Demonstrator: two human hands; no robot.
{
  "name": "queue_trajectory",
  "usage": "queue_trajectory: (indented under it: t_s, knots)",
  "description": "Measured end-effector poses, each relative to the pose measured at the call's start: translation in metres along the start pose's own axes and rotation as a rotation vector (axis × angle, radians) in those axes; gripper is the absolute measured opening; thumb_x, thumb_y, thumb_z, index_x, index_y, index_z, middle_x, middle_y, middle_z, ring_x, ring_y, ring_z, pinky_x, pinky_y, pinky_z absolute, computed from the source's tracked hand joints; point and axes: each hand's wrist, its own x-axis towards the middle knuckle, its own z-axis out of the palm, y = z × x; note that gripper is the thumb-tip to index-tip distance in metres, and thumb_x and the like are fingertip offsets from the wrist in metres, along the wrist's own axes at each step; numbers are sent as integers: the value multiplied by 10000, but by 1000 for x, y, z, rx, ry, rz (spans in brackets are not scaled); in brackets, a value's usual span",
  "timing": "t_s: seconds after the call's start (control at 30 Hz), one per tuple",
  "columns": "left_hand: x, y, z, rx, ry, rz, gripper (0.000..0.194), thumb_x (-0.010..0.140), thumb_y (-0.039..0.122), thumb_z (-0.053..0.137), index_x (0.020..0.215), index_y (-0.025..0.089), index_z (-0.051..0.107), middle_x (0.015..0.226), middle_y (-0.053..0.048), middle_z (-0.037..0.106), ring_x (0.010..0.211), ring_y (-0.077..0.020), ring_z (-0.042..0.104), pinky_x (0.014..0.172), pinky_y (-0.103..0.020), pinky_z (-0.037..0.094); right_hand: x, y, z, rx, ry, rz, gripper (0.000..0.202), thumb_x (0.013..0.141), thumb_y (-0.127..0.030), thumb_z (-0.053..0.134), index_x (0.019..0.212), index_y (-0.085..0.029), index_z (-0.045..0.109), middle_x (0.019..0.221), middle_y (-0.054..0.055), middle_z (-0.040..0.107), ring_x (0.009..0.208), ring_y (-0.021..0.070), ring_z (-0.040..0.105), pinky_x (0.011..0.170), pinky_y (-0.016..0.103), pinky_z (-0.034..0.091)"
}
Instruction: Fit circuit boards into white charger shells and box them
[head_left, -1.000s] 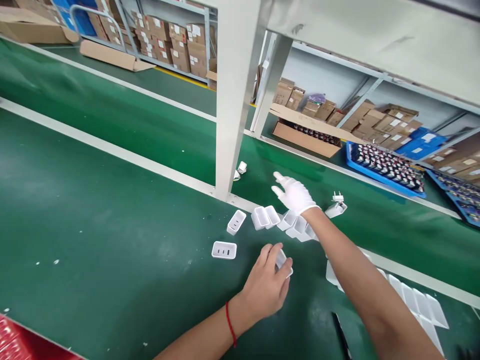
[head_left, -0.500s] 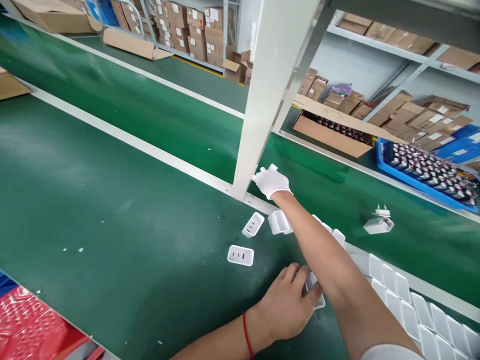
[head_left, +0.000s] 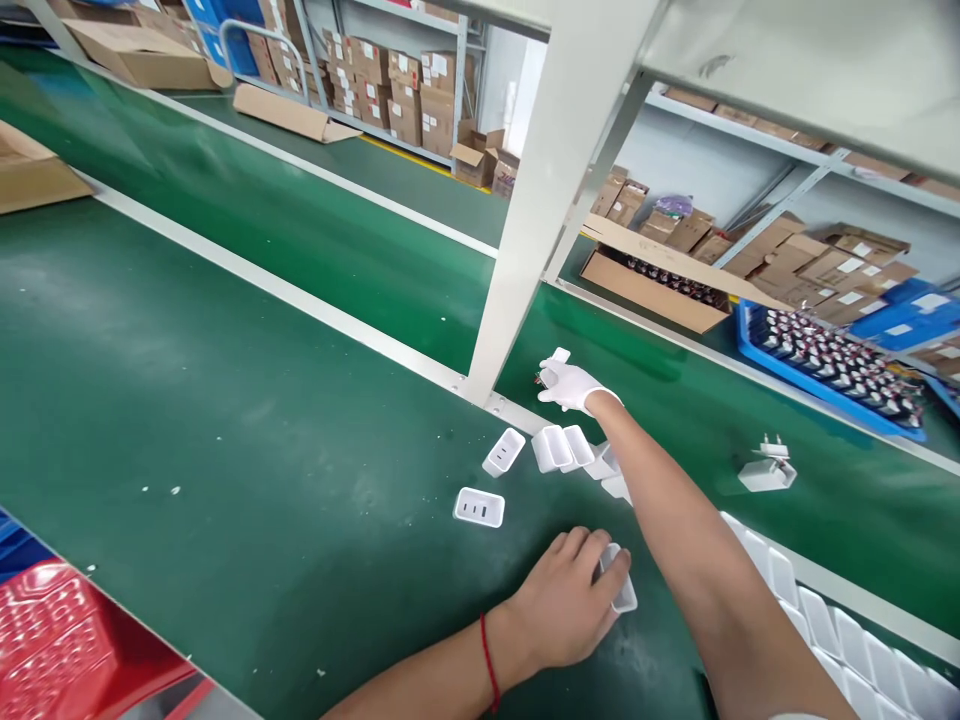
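Note:
My left hand (head_left: 566, 600), bare with a red string at the wrist, is closed around a white plastic charger housing (head_left: 624, 592) on the green tabletop. In its white glove, my right hand (head_left: 576, 388) reaches over the green conveyor belt beyond the post. The fingers are closed on a small charger insert (head_left: 559, 356) with a white end; the glove partly hides it. Nearer me lie an open housing with slots (head_left: 480, 507) and a tilted slotted housing (head_left: 504, 452). More empty housings (head_left: 553, 448) stand below my right forearm, which covers some of them.
A white metal post (head_left: 517, 220) rises at the table's edge rail. Rows of white housings (head_left: 840, 640) fill the right side. On the belt sits a charger with plug pins (head_left: 769, 472). Beyond it is a blue tray (head_left: 832, 375) of parts. A red plastic stool (head_left: 67, 640) is at lower left.
My right hand has drawn back a little to the right, away from the post, with the insert in its fingers. The left hand stays on its housing. The view has shifted slightly.

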Motion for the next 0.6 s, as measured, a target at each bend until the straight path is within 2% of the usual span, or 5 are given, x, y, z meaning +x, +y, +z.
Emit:
queue_trajectory:
  t_s: [0.1, 0.23, 0.3, 0.47, 0.6]
  knots:
    - [0, 0, -2, -51, -2, -3, 507, 956, 319, 542, 1413, 139, 420, 1351, -148, 539, 1145, -311, 556, 997, -451, 512, -33, 17, -6, 446, 80, -87, 633, 813, -383, 734, 1384, -250, 496, 1039, 55, 672, 771, 162, 633, 689, 360, 603]
    - [2, -1, 1, -174, 18, -66, 621, 907, 276, 618, 1452, 125, 362, 1349, -170, 564, 1189, -322, 565, 1034, -489, 505, -92, 30, -12, 875, 245, -233, 569, 836, -632, 600, 1329, -355, 534, 1201, 44, 645, 919, 188, 636, 752, 385, 592]
    - [3, -2, 3, -227, 28, -109, 678, 876, 260, 658, 1463, 131, 343, 1343, -175, 581, 1214, -326, 570, 1049, -503, 501, -125, 36, -12, 1014, 303, -260, 552, 841, -675, 578, 1297, -364, 568, 1285, 51, 622, 1005, 211, 639, 773, 394, 585]
    - [5, -6, 7, -301, 13, -125, 625, 880, 252, 645, 1443, 169, 385, 1357, -176, 574, 1254, -355, 552, 1062, -561, 476, -203, 55, 4, 1320, 359, -212, 557, 787, -563, 737, 1283, -347, 600, 1304, 64, 645, 1111, 267, 648, 848, 451, 583]
    - [6, -7, 11, -354, -12, -162, 664, 876, 258, 654, 1457, 146, 354, 1377, -198, 549, 1281, -369, 527, 1089, -582, 444, -251, 69, 22, 1284, 451, -203, 689, 743, -434, 820, 1351, -403, 496, 1405, 49, 568, 1213, 288, 603, 930, 512, 563]
